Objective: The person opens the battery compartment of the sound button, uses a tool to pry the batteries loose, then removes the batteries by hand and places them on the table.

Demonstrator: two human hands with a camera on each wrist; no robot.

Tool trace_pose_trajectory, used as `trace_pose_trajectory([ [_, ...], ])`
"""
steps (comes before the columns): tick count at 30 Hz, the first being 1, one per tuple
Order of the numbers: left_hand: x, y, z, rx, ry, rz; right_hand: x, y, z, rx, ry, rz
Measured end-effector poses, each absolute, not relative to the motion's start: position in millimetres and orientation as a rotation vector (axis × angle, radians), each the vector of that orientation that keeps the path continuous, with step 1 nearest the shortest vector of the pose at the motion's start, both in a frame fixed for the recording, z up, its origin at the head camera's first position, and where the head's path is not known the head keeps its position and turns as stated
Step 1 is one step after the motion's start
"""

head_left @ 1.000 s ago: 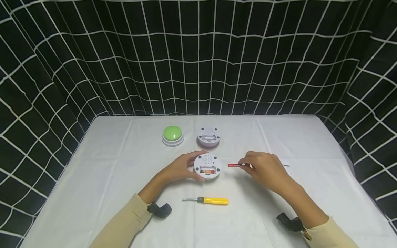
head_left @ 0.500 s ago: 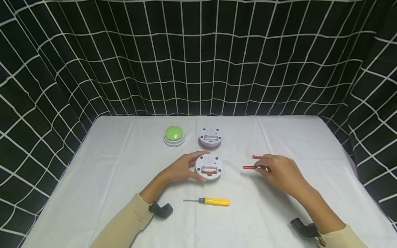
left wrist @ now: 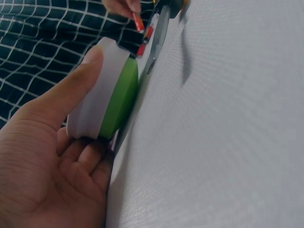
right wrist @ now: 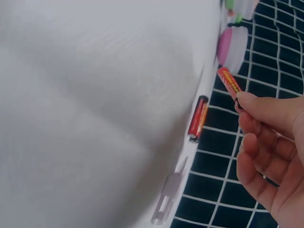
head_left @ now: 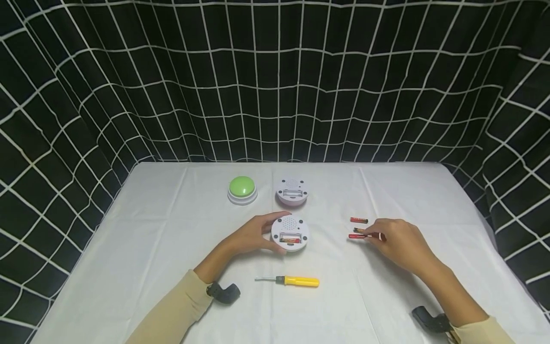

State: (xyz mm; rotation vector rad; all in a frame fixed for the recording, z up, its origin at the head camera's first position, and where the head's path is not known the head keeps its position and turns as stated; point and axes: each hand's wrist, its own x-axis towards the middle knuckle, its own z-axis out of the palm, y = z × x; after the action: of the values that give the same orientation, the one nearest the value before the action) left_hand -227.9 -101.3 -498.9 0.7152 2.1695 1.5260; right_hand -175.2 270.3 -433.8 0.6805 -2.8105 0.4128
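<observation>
My left hand grips the rim of a round white push-button, held with its underside up. Its green dome faces the table in the left wrist view. One red battery lies in the open battery compartment. Off to the right, my right hand pinches another red battery between thumb and fingers. Close by are two more batteries: a red one lying farther back, and one partly covered by the fingers.
A yellow-handled screwdriver lies in front of the left hand. Behind stand an upright green button and an upturned one with its battery compartment uncovered. A small pale plastic piece lies on the white tablecloth.
My right hand has drawn away to the right with its battery, down beside the loose batteries, which have come into view. The left hand keeps its grip on the push-button.
</observation>
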Motion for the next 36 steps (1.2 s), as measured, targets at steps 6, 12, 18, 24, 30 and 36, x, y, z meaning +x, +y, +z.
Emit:
trace_pose_trajectory([
  [6, -227, -101, -498, 0.722, 2.157, 1.540, -178, 276, -438, 0.655, -2.834, 0.402],
  [12, -228, -102, -499, 0.725, 2.153, 1.545, -180, 278, -440, 0.667, -2.826, 0.406],
  [18, -228, -102, -498, 0.736, 2.158, 1.542, -183, 280, -441, 0.665, -2.849, 0.385],
  [24, -228, -102, -498, 0.726, 2.169, 1.534, -185, 283, -441, 0.665, -2.911, 0.369],
  [30, -228, -101, -498, 0.721, 2.168, 1.541, -187, 284, -441, 0.673, -2.954, 0.353],
  [36, -228, -101, -499, 0.725, 2.161, 1.545, -189, 284, -442, 0.675, -2.977, 0.341],
])
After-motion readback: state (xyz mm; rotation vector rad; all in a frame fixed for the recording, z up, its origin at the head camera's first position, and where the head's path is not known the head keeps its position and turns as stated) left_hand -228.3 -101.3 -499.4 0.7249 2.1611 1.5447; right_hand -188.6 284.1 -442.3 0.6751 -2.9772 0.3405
